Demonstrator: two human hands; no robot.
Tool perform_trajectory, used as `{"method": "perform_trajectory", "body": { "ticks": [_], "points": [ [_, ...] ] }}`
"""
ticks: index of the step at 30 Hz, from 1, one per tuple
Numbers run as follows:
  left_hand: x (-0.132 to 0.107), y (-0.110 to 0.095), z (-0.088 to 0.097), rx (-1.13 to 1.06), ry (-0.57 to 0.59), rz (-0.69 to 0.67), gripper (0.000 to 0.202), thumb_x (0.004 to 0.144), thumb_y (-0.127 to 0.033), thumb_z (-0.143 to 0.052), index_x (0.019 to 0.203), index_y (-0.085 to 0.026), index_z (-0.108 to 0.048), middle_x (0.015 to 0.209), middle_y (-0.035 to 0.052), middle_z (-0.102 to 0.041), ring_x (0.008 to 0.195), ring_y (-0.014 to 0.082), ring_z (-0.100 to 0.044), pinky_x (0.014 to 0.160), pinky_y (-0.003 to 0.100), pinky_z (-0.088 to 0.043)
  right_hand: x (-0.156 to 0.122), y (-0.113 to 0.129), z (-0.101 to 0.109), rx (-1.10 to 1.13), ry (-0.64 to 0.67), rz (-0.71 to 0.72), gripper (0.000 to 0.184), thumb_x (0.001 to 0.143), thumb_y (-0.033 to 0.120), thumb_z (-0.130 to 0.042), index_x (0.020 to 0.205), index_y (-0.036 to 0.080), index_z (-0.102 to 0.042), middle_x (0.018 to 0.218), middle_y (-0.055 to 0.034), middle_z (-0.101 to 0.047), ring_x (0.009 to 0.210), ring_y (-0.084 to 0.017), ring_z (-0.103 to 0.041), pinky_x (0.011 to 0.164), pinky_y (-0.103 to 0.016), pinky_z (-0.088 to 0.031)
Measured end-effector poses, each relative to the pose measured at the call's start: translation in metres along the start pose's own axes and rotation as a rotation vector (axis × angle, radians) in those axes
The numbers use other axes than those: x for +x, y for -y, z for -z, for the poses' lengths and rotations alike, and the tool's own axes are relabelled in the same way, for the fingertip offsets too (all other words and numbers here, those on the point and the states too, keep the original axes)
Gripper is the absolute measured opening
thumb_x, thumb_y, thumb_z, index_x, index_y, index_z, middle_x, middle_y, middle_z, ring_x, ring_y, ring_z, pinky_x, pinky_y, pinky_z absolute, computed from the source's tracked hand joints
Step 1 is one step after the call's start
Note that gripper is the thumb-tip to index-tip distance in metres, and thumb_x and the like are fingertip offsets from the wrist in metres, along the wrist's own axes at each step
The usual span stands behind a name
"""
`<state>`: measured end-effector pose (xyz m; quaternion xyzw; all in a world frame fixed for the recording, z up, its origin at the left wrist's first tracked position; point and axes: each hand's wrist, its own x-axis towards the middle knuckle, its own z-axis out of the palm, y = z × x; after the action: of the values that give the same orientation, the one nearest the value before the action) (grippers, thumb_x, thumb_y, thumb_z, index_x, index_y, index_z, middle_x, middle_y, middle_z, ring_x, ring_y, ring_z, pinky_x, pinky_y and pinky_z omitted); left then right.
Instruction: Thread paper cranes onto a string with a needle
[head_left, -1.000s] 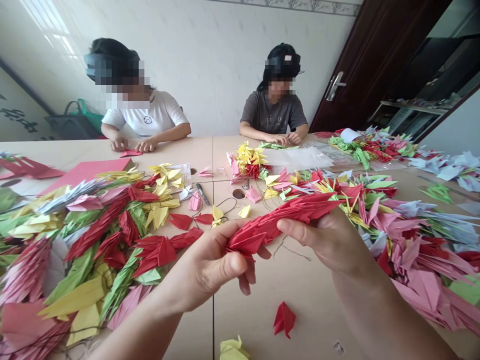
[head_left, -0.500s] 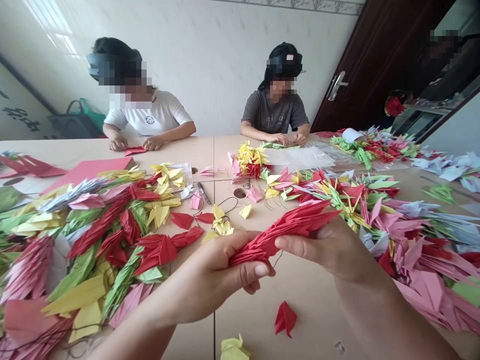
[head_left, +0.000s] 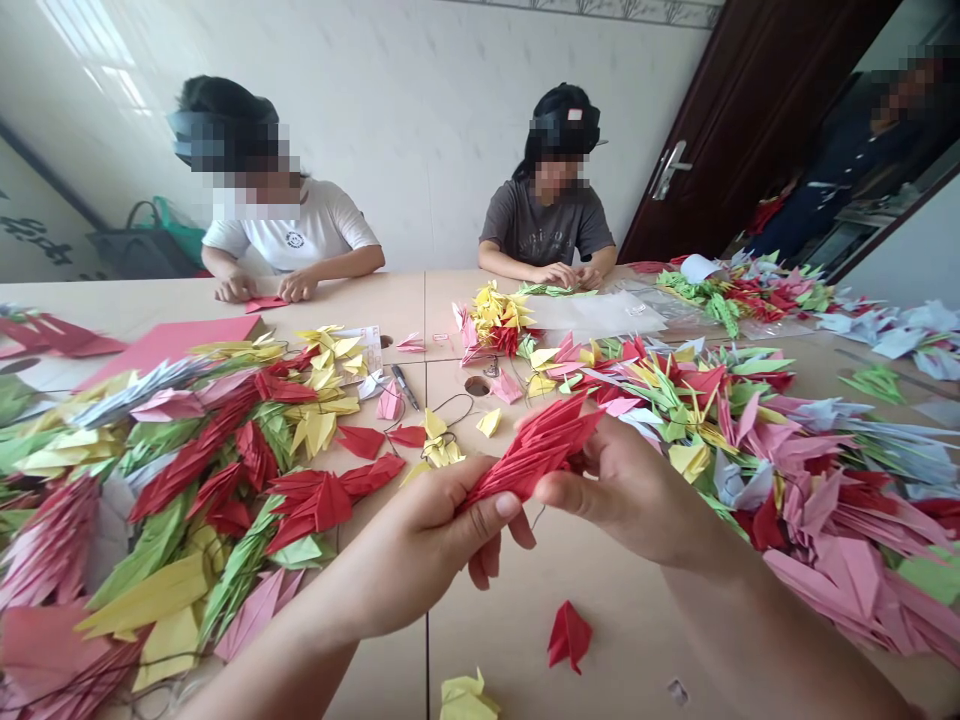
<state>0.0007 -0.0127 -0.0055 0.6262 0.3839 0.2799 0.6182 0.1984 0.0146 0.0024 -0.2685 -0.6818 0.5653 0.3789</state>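
Note:
A stack of red origami cranes [head_left: 536, 450], nested tightly together, is held over the table between both hands. My left hand [head_left: 442, 525] is closed around its near left end, thumb lying on top. At the far right end, my right hand [head_left: 619, 490] grips the stack with its thumb in front; most of its other fingers are behind the paper. A thin dark string hangs just below the stack. On the table under the hands lies a single red folded piece [head_left: 570, 636], with a yellow folded piece [head_left: 469, 696] at the front edge of view.
Heaps of coloured paper cranes [head_left: 180, 450] cover the left side, and more [head_left: 817, 480] the right. A pen [head_left: 406, 386] lies beyond my hands. Two people sit across the table, one folding red paper [head_left: 266, 303]. Another person stands by the door [head_left: 720, 130].
The red stack is now more bunched up, and my right hand has moved left, closer to my left hand. A standing person has come further into view at the right.

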Motion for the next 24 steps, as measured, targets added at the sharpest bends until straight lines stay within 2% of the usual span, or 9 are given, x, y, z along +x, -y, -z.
{"method": "perform_trajectory", "body": {
  "ticks": [3, 6, 9, 14, 18, 24],
  "points": [
    [0.0004, -0.001, -0.0003, -0.042, 0.011, 0.02, 0.039, 0.097, -0.05, -0.052, 0.085, -0.015, -0.065, 0.065, 0.0002, -0.056, 0.058, 0.0114, -0.053, 0.053, 0.021, -0.046, -0.0013, -0.003, 0.0032, 0.081, -0.128, 0.096, 0.027, 0.092, 0.047, -0.065, 0.094, 0.021, -0.058, 0.064, 0.0057, -0.056, 0.05, -0.008, -0.046, 0.046, -0.02, -0.035],
    [0.0008, 0.0006, -0.0009, -0.083, 0.014, 0.016, 0.036, 0.095, -0.05, -0.055, 0.092, -0.015, -0.065, 0.069, -0.0002, -0.056, 0.062, 0.0124, -0.055, 0.055, 0.022, -0.049, -0.003, -0.0028, 0.0055, -0.005, -0.168, 0.129, 0.025, 0.1, 0.039, -0.055, 0.087, 0.019, -0.062, 0.061, 0.0063, -0.049, 0.05, -0.006, -0.038, 0.045, -0.018, -0.031],
    [0.0004, 0.0031, -0.0002, -0.096, 0.024, 0.033, 0.036, 0.094, -0.051, -0.057, 0.101, -0.016, -0.062, 0.071, -0.0006, -0.059, 0.062, 0.0121, -0.058, 0.057, 0.022, -0.05, -0.0037, -0.0006, 0.0042, -0.008, -0.151, 0.121, 0.025, 0.101, 0.036, -0.054, 0.084, 0.02, -0.064, 0.06, 0.0063, -0.048, 0.05, -0.006, -0.039, 0.045, -0.017, -0.032],
    [-0.0019, 0.0017, 0.0013, -0.054, 0.035, 0.013, 0.032, 0.097, -0.048, -0.054, 0.104, -0.018, -0.062, 0.072, -0.0014, -0.061, 0.062, 0.0096, -0.058, 0.053, 0.018, -0.041, -0.0055, 0.0006, 0.0014, -0.047, -0.149, 0.062, 0.029, 0.101, 0.039, -0.053, 0.082, 0.019, -0.061, 0.061, 0.0059, -0.049, 0.052, -0.006, -0.042, 0.046, -0.018, -0.034],
    [-0.0032, 0.0007, -0.0002, -0.073, 0.053, 0.01, 0.033, 0.096, -0.05, -0.055, 0.099, -0.017, -0.061, 0.073, -0.0023, -0.059, 0.059, 0.0075, -0.056, 0.05, 0.015, -0.04, -0.0064, 0.0004, 0.0005, -0.164, -0.149, 0.048, 0.03, 0.1, 0.038, -0.054, 0.079, 0.018, -0.059, 0.062, 0.0054, -0.05, 0.054, -0.006, -0.044, 0.049, -0.018, -0.036],
    [-0.0018, 0.0034, -0.0048, -0.132, 0.042, 0.008, 0.038, 0.095, -0.055, -0.054, 0.095, -0.017, -0.057, 0.077, -0.0019, -0.057, 0.055, 0.0063, -0.052, 0.047, 0.015, -0.042, -0.0071, -0.0014, -0.0022, -0.227, -0.12, 0.064, 0.031, 0.101, 0.04, -0.053, 0.08, 0.018, -0.061, 0.063, 0.0051, -0.051, 0.055, -0.007, -0.046, 0.05, -0.019, -0.037]
  ]
}}
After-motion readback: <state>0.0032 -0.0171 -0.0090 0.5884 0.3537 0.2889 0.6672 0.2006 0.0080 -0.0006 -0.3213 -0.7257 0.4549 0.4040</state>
